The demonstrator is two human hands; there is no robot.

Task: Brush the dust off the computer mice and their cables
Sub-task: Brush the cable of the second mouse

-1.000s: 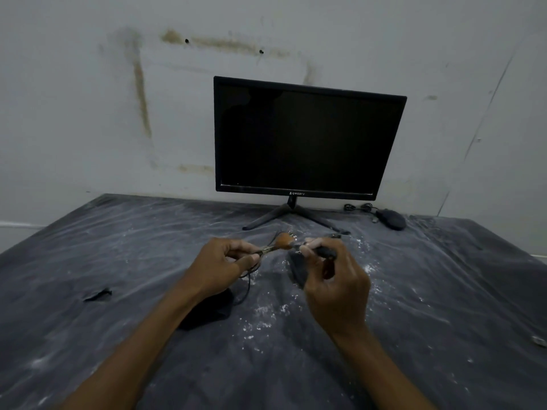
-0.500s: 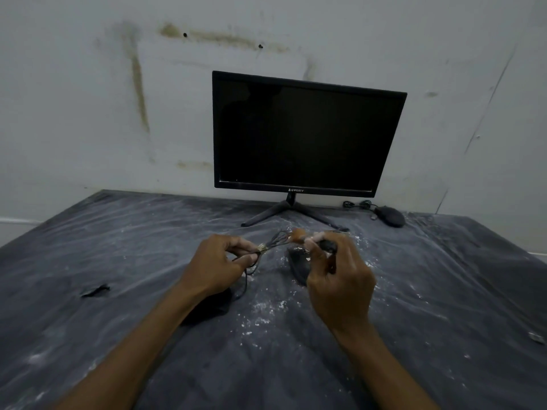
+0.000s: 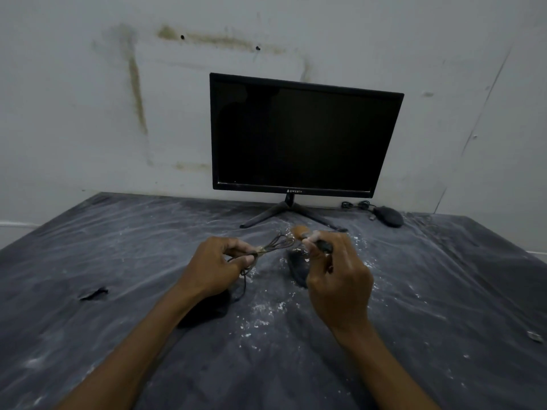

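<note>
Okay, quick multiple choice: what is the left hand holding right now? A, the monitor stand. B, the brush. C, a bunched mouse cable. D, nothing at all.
C: the left hand pinches the bunched cable, while the right hand holds the brush against its loops.

I count two computer mice: one [image 3: 297, 266] lying on the desk [image 3: 444, 291] between my hands, the other [image 3: 390, 216] far back beside the monitor [image 3: 305, 136], of which there is one. Two cables — one bundle [image 3: 276, 243] pinched in my left hand [image 3: 214, 266], one coil [image 3: 356, 205] by the far mouse. One brush [image 3: 305, 233] in my right hand [image 3: 340, 279]. One dark scrap [image 3: 94, 293] at left, and one small pale object [image 3: 535, 336] at the right edge — possibly a plug, too small to tell.
</note>
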